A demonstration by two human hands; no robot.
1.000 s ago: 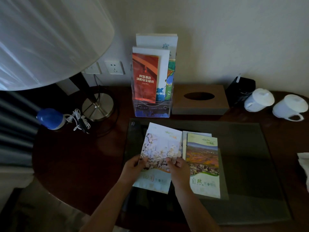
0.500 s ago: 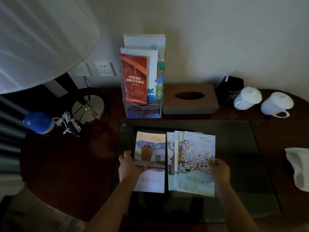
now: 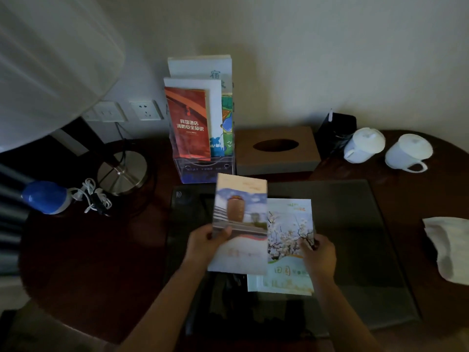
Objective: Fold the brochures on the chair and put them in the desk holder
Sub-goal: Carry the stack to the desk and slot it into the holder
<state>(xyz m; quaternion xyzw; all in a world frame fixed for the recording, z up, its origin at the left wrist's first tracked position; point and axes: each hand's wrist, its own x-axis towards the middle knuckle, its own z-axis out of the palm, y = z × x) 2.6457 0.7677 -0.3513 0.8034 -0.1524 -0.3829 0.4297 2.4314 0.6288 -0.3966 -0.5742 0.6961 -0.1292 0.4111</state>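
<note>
Folded brochures on the desk, none of them in the holder yet.

Left hand (image 3: 206,241) pinching the jar-cover brochure (image 3: 239,222) by its left edge — lifted, its top pointing up toward the clear desk holder (image 3: 203,168) just beyond. Right hand (image 3: 317,252) pressed on the blossom-cover brochure (image 3: 289,240), thumb over its right edge, more folded sheets stacked underneath. Folding apparently done; holder already carrying other leaflets — left to do: slotting in the lifted one, then the stack.

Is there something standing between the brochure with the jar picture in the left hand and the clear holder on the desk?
Nothing visible. The jar brochure in the left hand rises just before the holder, with no object between them.
</note>
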